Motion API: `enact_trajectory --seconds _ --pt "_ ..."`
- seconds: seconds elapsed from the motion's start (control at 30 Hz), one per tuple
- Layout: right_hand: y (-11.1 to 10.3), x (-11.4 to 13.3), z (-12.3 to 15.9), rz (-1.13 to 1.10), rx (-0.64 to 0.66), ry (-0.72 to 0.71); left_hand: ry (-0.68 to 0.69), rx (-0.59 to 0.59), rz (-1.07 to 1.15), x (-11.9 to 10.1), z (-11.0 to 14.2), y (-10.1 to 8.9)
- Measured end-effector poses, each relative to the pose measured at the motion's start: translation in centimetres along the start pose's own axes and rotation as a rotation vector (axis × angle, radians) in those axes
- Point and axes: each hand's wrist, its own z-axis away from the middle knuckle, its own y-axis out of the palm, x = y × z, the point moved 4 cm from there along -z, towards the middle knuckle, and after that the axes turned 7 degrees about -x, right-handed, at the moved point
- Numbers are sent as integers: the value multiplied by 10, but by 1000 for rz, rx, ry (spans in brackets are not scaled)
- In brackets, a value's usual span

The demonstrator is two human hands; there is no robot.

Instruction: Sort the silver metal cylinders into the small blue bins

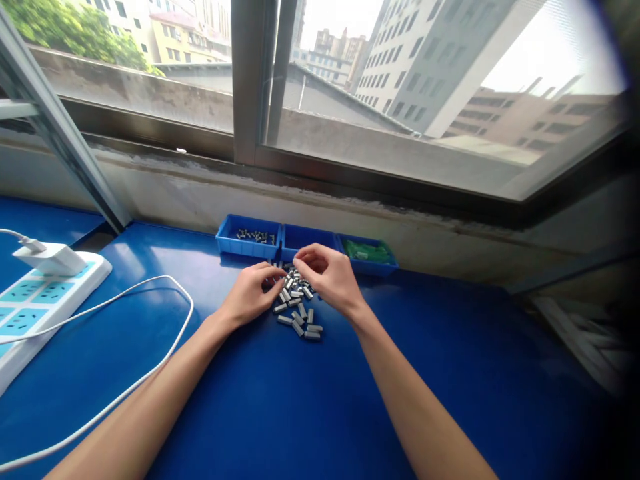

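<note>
A pile of small silvery metal hex standoffs (299, 313) lies on the blue tabletop between my hands. My left hand (253, 292) is at the pile's left side, its fingers curled and the thumb and fingertips drawn together among the parts. Above the upper right of the pile, my right hand (331, 275) is closed in a pinch. Whatever either set of fingertips holds is too small to make out. Just behind the hands stand a blue bin with small screws (256, 237), a middle blue bin (309, 238) partly covered by my right hand, and a bin with a green bag (369, 252).
A white power strip (55, 293) with a plugged-in charger (50, 259) sits at the left. Its white cable (185, 327) loops across the table beside my left forearm. A metal frame post (75, 127) rises at the back left, and a window (400, 100) runs behind the bins.
</note>
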Motion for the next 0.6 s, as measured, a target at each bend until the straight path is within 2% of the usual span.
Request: enact_trajectory --seconds 0.13,0.23,0.33,0.43,0.6 --pt "-17 -12 46 282 144 -231 129 19 -124 -10 3 -1" --pt "-15 -26 68 413 251 -412 91 19 -168 -9 4 -1" --pt "-9 -39 72 487 239 -492 63 86 -167 -7 5 0" --pt "-4 -48 67 516 190 -553 99 128 -192 -12 6 0" --pt "-9 -56 60 436 41 -521 207 288 -188 -26 9 0"
